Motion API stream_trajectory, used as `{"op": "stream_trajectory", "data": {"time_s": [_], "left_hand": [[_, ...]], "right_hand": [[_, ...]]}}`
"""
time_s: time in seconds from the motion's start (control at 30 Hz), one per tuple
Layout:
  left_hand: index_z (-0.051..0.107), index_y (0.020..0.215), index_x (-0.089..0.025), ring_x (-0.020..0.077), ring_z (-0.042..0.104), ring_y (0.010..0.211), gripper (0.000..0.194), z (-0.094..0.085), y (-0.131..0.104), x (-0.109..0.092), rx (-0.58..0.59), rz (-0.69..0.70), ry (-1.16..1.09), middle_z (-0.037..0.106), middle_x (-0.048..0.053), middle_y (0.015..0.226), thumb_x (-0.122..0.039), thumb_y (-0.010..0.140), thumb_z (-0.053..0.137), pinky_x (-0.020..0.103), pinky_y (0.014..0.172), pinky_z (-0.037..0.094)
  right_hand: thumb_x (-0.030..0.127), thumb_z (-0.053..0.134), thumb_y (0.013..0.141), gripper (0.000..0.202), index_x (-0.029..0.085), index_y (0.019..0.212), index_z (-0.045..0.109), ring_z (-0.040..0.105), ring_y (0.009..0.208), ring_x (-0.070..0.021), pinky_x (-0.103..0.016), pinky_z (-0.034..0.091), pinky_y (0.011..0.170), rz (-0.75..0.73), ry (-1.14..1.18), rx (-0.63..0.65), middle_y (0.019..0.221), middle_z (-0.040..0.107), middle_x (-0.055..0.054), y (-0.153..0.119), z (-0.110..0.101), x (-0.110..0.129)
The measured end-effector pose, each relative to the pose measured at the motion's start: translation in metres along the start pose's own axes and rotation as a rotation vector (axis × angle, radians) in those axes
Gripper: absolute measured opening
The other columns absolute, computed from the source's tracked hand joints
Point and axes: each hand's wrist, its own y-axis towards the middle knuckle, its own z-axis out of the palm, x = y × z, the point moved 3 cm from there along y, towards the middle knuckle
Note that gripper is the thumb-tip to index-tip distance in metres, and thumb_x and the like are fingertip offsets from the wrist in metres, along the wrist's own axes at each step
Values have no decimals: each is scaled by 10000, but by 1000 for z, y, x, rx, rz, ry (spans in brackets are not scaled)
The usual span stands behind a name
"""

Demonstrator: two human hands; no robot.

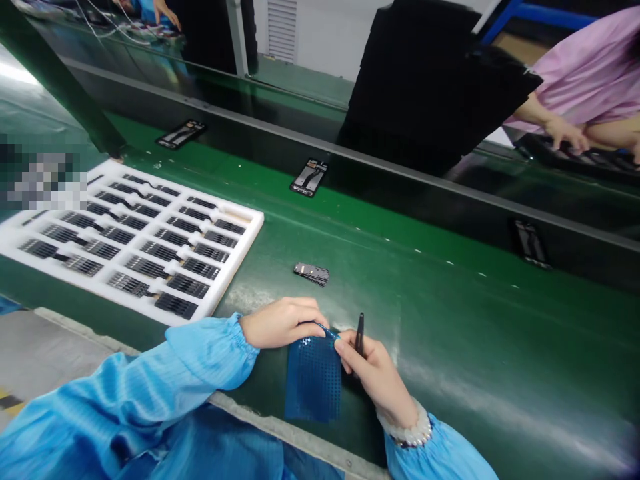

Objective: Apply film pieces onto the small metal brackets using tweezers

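A blue translucent sheet (314,380) with rows of small marks lies at the front edge of the green table. My left hand (285,323) pinches its top edge, fingers together. At the sheet's top right corner, my right hand (367,367) grips the edge between thumb and finger. Black tweezers (360,333) point upward from the same hand. Just beyond my hands lies a small fanned stack of dark strips (312,273). To the left, a white foam tray (253,233) holds several groups of black flat parts in its compartments.
Phone frames (309,177) (181,134) (531,243) lie on the green strip behind the table. A dark rail (350,150) runs across. Beyond it are a large black object (425,87) and a person in a pink sleeve (590,73). A green post (65,87) stands left.
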Motion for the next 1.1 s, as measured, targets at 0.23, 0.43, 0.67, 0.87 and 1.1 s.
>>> {"op": "stream_trajectory", "data": {"time_s": [0.23,0.43,0.67,0.87,1.1], "left_hand": [[679,913,-175,114,625,792,147,0,1,2,-95,-128,-177,668,6,857,-268,802,650,194,759,459],[692,858,-168,112,624,752,158,-2,2,6,-102,-157,-145,668,8,808,-298,832,607,194,722,455],[688,818,-151,112,624,725,150,-2,3,9,-60,-159,-40,666,6,773,-272,839,600,193,709,445],[689,827,-147,97,614,693,119,-1,4,8,-39,-136,0,662,1,758,-240,828,614,174,689,438],[697,845,-157,92,619,711,103,0,3,7,-37,-99,-12,668,2,785,-186,822,600,158,689,433]], "right_hand": [[534,581,773,415,194,563,467,335,476,-92,-234,279,485,1,53,-93,486,370,62,0,3,-1],[576,521,812,446,172,632,576,341,457,-84,-216,275,440,-18,102,-248,478,407,48,-2,-5,-5],[495,690,718,332,179,687,593,537,488,-84,-189,433,400,-95,451,-339,698,569,3,-7,-25,-3],[368,688,768,250,215,955,623,678,888,-204,-327,561,787,-121,353,-192,929,698,-63,-9,-14,1],[355,663,775,223,194,929,661,711,768,-210,-339,590,748,-223,130,-370,865,728,-60,-8,-7,-1]]}}
